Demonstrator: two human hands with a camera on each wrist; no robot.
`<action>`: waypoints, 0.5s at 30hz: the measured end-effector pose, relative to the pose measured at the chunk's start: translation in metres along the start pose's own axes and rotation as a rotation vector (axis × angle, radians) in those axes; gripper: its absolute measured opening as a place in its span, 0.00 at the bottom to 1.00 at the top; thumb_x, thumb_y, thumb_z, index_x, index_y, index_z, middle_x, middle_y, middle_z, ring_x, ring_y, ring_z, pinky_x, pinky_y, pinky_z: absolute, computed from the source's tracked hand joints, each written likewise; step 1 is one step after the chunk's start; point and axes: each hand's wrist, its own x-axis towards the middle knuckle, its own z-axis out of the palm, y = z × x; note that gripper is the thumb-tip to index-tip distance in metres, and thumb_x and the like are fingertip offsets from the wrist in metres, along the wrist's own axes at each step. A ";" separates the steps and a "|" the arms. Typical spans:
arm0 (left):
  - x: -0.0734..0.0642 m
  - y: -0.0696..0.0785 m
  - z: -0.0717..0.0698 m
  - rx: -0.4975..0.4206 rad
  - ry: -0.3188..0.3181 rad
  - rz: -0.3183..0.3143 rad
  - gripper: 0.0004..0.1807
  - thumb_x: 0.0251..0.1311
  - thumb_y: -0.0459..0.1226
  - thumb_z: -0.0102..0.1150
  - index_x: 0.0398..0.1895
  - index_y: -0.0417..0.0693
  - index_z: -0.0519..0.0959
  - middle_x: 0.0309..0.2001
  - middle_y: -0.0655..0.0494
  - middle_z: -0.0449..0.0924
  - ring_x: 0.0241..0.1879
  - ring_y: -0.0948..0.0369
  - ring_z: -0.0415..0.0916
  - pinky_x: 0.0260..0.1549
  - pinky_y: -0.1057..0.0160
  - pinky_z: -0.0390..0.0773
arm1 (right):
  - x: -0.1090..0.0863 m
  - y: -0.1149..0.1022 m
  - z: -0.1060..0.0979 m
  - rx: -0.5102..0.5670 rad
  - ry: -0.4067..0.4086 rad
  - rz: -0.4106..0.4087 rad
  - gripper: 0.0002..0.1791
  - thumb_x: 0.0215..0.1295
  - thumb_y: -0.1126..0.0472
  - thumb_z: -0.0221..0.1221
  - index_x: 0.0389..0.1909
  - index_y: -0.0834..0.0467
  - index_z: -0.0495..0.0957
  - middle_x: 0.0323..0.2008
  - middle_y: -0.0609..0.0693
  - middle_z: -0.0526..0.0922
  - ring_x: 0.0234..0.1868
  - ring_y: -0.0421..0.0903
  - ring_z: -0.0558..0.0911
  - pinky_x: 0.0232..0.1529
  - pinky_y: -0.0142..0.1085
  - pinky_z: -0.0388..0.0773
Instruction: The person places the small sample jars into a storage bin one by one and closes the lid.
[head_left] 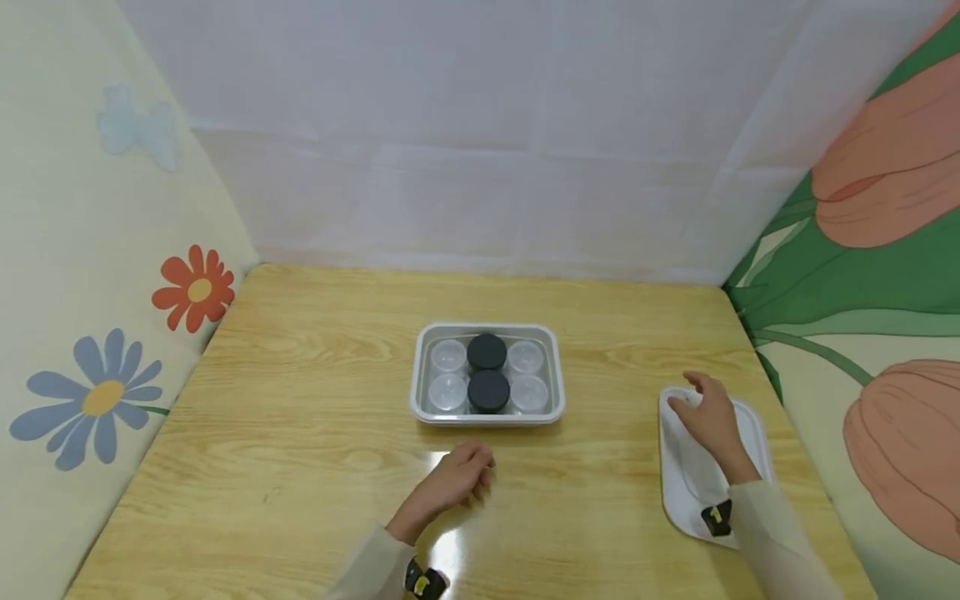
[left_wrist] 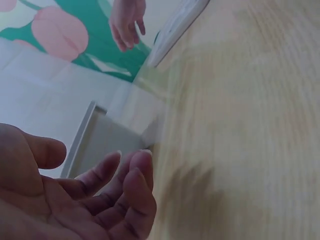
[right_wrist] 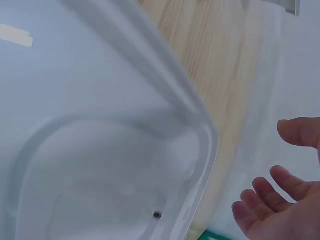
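Observation:
In the head view, a white rectangular container (head_left: 418, 375) stands mid-table. It holds several clear round cups (head_left: 448, 392) and two black round pieces, a back one (head_left: 487, 351) and a front one (head_left: 488, 392). My left hand (head_left: 456, 477) is just in front of the container, fingers loosely bent, nothing held; the left wrist view shows its palm (left_wrist: 75, 200) bare. At the right, my right hand (head_left: 708, 423) hovers over a shallow white tray (head_left: 678, 500), thumb apart from the fingers and nothing between them. A small dark speck (right_wrist: 157, 215) shows inside the tray in the right wrist view.
The wooden table (head_left: 300, 467) is bordered by a white cloth (head_left: 480, 167) at the back. Flower-printed cloths stand along the left side (head_left: 82, 250) and the right side (head_left: 885, 317). The tray lies close to the table's right edge.

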 end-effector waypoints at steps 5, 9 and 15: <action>0.004 -0.005 0.022 -0.020 -0.045 -0.010 0.14 0.68 0.40 0.43 0.41 0.36 0.73 0.27 0.49 0.76 0.22 0.61 0.73 0.16 0.68 0.72 | 0.000 0.018 -0.014 -0.047 0.017 0.067 0.32 0.65 0.62 0.55 0.65 0.74 0.57 0.61 0.77 0.57 0.59 0.72 0.61 0.55 0.64 0.65; 0.005 -0.008 0.039 -0.021 -0.084 -0.026 0.13 0.68 0.39 0.43 0.42 0.38 0.72 0.29 0.50 0.75 0.24 0.60 0.72 0.17 0.68 0.71 | 0.003 0.036 -0.022 -0.074 0.075 0.129 0.32 0.63 0.62 0.55 0.63 0.75 0.58 0.61 0.79 0.56 0.59 0.74 0.61 0.57 0.64 0.62; 0.008 -0.009 0.056 -0.023 -0.128 -0.022 0.13 0.70 0.41 0.42 0.43 0.40 0.72 0.30 0.52 0.74 0.26 0.60 0.71 0.19 0.67 0.71 | 0.005 0.057 -0.032 -0.111 0.081 0.184 0.34 0.62 0.62 0.54 0.63 0.79 0.57 0.61 0.80 0.57 0.62 0.74 0.57 0.60 0.64 0.60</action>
